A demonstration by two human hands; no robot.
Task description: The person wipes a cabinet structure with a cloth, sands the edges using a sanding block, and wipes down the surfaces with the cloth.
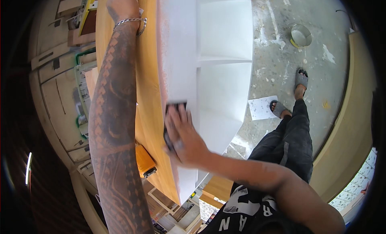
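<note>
A long wooden cabinet has white-coated shelves [225, 93] and a bare wood-grain side [146, 73]. Pinkish filler [163, 49] runs along the border between its white face and the wood. My right hand [183, 133], slightly blurred, presses a dark sanding block [168, 142] against the white face beside that border. At the far end, my left hand [122, 6] rests on the wood-grain side with its fingers curled. Something thin and white shows at its edge, and the picture's top edge cuts off its fingertips.
An orange case or tool [145, 161] sits beside the wood side. On the stained concrete floor to the right are a bucket [300, 36] and a spotted white sheet [261, 108], next to my sandalled feet [301, 79]. A long tan panel [341, 125] borders the right side.
</note>
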